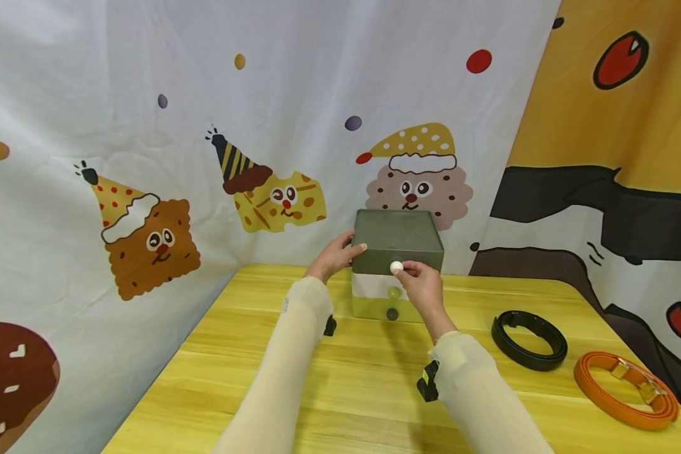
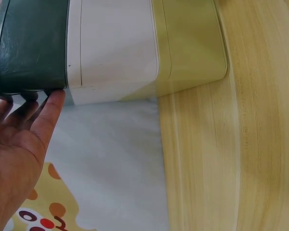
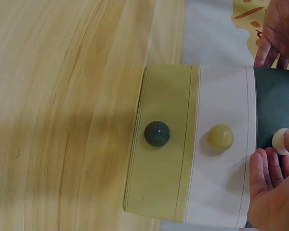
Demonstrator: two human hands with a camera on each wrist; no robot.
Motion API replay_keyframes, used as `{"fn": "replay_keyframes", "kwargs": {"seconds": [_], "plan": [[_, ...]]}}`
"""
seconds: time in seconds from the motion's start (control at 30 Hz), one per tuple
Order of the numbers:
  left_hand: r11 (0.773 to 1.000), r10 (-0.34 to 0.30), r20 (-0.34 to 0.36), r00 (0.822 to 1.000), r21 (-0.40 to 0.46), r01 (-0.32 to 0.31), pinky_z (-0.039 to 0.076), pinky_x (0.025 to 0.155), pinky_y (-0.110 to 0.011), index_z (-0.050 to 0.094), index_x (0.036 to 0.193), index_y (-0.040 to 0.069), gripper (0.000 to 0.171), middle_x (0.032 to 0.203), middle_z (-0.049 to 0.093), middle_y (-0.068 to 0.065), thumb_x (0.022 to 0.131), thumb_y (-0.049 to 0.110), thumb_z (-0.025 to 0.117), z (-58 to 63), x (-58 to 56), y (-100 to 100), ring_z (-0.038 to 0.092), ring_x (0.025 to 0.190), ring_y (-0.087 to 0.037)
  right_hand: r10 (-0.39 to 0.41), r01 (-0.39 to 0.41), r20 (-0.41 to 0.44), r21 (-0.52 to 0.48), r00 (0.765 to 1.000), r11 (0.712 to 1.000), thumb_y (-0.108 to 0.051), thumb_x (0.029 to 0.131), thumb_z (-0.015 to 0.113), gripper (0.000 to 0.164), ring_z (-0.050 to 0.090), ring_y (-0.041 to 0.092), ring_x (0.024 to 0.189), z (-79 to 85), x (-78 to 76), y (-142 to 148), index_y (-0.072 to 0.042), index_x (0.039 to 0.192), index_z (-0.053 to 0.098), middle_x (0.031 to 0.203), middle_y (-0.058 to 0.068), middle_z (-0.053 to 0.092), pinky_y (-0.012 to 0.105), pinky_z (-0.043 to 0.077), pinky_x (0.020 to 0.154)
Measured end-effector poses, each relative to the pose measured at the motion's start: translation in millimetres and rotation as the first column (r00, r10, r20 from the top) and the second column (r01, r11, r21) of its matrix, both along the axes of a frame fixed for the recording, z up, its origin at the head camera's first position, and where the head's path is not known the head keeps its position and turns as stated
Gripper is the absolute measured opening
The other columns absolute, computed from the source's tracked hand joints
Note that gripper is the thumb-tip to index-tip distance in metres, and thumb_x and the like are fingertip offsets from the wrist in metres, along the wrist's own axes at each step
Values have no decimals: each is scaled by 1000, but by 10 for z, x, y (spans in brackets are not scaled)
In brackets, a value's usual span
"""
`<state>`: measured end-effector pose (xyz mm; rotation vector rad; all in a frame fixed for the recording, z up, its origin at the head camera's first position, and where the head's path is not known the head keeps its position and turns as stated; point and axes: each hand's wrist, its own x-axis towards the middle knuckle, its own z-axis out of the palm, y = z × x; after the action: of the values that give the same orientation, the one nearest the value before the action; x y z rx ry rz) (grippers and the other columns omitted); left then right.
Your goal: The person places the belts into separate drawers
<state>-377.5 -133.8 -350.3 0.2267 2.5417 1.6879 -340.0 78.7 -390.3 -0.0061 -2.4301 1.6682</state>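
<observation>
A small three-tier drawer box (image 1: 398, 230) stands at the back of the table, dark green on top, white in the middle and yellow-green below. My right hand (image 1: 424, 289) pinches the round white knob (image 1: 396, 267) on the front of its green top drawer, thumb and fingers around it. Fairly straight fingers of my left hand (image 2: 19, 149) touch the side of the green tier, while the left thumb (image 1: 356, 250) lies toward its front edge. Below the white knob are a yellow-green knob (image 3: 220, 137) on the white drawer and a dark grey knob (image 3: 157, 134) on the lowest one.
On the right of the wooden table (image 1: 352, 391) lie a coiled black belt (image 1: 530, 362) and, nearer, a coiled orange belt (image 1: 618, 410) with a metal buckle. A white curtain (image 1: 295, 75) with cartoon prints hangs right behind the table.
</observation>
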Motion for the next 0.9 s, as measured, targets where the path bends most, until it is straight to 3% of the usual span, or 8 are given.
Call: {"fn": "replay_keyframes", "kwargs": {"seconds": [0.4, 0.73, 0.9], "plan": [[1000, 0, 0, 1000, 8, 0, 41, 108, -47, 22, 160, 19, 72, 164, 19, -8, 101, 40, 58, -18, -22, -31, 34, 143, -29, -11, 12, -37, 33, 999, 999, -25, 92, 74, 34, 64, 29, 96, -95, 53, 14, -2, 116, 69, 105, 15, 70, 41, 51, 81], [1000, -9, 4, 1000, 1, 9, 41, 108, -46, 22, 160, 21, 73, 164, 19, -7, 100, 42, 58, -10, -16, -25, 35, 143, -29, -35, 39, -70, 58, 997, 998, -25, 90, 76, 32, 65, 27, 89, -273, 80, 48, -2, 111, 72, 99, 13, 71, 31, 48, 72], [1000, -9, 6, 1000, 4, 9, 42, 108, -46, 23, 160, 21, 72, 164, 19, -7, 101, 42, 58, -9, -16, -21, 36, 142, -30, -43, 47, -70, 66, 997, 997, -22, 89, 76, 29, 66, 26, 88, -405, 69, 51, -2, 110, 73, 98, 13, 72, 32, 50, 73]]}}
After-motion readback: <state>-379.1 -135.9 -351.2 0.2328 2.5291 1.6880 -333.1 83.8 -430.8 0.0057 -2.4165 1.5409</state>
